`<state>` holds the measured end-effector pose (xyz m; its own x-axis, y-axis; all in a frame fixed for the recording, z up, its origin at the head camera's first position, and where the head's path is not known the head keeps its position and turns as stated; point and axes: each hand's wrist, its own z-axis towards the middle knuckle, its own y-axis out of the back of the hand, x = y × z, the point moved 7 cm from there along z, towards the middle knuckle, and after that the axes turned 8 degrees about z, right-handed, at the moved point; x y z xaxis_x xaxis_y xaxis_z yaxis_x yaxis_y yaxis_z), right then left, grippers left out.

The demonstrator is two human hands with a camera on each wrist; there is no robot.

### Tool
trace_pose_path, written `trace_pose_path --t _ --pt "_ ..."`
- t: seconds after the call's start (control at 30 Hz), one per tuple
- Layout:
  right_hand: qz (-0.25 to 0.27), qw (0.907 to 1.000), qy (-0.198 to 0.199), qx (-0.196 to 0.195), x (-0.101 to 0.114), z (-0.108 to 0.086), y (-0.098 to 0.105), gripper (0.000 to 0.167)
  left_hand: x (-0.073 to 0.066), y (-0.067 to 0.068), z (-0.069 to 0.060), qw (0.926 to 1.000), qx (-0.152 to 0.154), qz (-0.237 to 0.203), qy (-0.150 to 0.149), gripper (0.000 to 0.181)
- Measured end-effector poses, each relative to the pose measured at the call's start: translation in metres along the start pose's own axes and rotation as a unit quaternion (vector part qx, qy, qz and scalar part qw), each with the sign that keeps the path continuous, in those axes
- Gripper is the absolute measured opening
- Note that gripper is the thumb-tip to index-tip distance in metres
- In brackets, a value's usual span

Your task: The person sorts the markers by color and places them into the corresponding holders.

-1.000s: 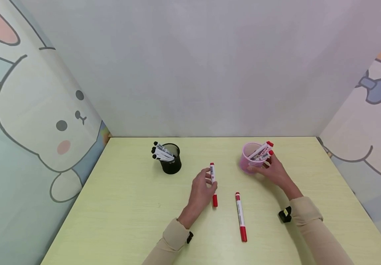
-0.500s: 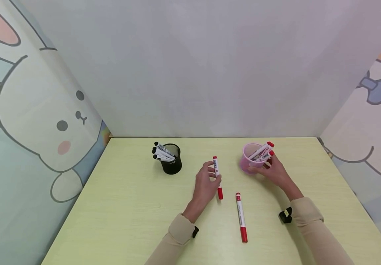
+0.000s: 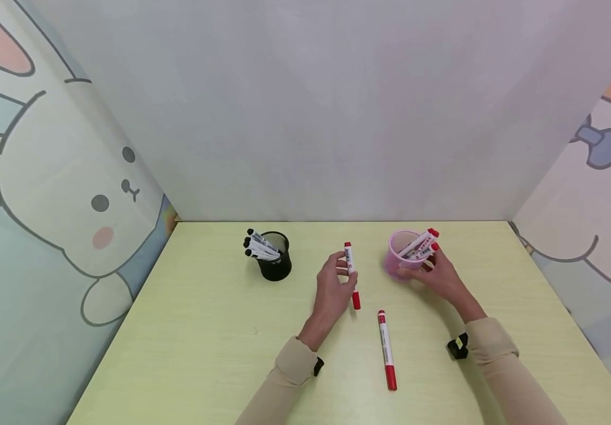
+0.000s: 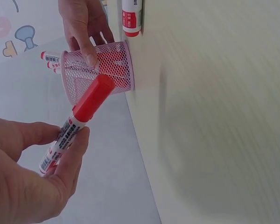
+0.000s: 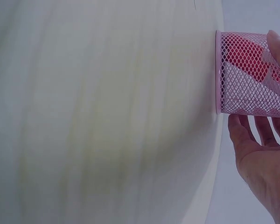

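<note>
Between thumb and fingers my left hand [image 3: 332, 295] pinches a red-capped whiteboard marker [image 3: 349, 258], raised off the table. The left wrist view shows the marker [image 4: 67, 135] slanted, its red end pointing away from the palm. My right hand [image 3: 443, 276] holds a pink mesh pen cup [image 3: 395, 267] from its right and near side, thumb and fingers around the wall. The cup stands upright on the table, several red-capped markers [image 3: 418, 243] leaning in it. In the right wrist view the mesh cup [image 5: 252, 88] has its base on the tabletop.
Another red marker [image 3: 386, 345] lies on the pale yellow table [image 3: 193, 330], between the two forearms. At the back left stands a black mesh pen cup [image 3: 275, 270] with several black-capped markers [image 3: 262, 247]. A plain wall [image 3: 305, 118] rises behind the table.
My left hand has carried the marker forward and a little right, bringing it nearer the pink cup. My right hand and the cup stay where they were.
</note>
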<state>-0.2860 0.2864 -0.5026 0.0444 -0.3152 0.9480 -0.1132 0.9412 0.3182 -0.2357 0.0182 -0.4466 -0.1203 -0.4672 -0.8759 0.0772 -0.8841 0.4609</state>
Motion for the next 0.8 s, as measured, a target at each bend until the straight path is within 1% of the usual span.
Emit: trace_pose_path --t 0.1,0.33,0.57,0.8 --pt "0.003 1.0000 0.000 0.001 0.000 0.000 0.000 0.095 -0.003 -0.002 0.002 0.9999 -0.001 -0.011 -0.004 0.047" --pt "0.008 1.0000 -0.002 0.002 0.002 -0.001 -0.001 0.096 -0.012 -0.005 0.007 0.9996 -0.009 -0.018 -0.021 0.047" --pt "0.000 1.0000 0.004 0.001 0.001 -0.002 -0.001 0.095 -0.022 -0.005 0.014 0.9987 -0.017 -0.020 -0.043 0.045" --pt "-0.003 0.9999 0.013 -0.002 0.002 -0.002 -0.001 0.094 -0.033 -0.009 0.019 0.9972 -0.015 -0.025 -0.070 0.044"
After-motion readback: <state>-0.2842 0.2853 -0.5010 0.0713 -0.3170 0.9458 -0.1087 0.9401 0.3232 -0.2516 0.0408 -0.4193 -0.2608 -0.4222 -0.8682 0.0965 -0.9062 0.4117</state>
